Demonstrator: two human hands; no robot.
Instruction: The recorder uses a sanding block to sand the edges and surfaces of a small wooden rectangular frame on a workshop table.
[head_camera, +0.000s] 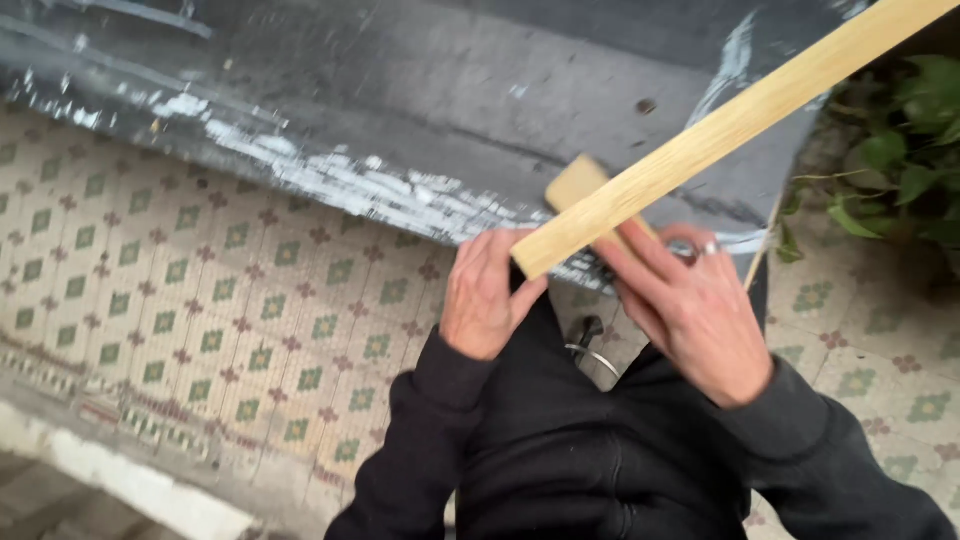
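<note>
Though blurred by motion, readable enough. Across the upper frame, a wide dark grey painted slab, scuffed and streaked white along its lower edge. Below it, filling the left half, a cream tiled floor with green and red flower patterns, worn at the lower left. At bottom centre, black sweatshirt sleeves and body.

Running from the upper right corner down to mid-frame, a long pale wooden strip: straight, square-edged, bare light wood with fine grain, no paint or varnish to be seen, near end cut clean and square. Held aloft over the slab's edge, resting on no desk.

At that near end, the left hand, grip closed narrow around the strip's tip, fingers on top and the thumb below. Just right of it, the right hand, fingers stretched long, grip pressing a small tan rectangular block against the far side of the strip; block half hidden behind the wood.

As to progress, hard to judge: block at the near end only, no dust or visible change along the length, so probably most of the strip not yet gone over.

Smaller still: green leafy plant at the right edge, and a silver finger ring on the right hand.
</note>
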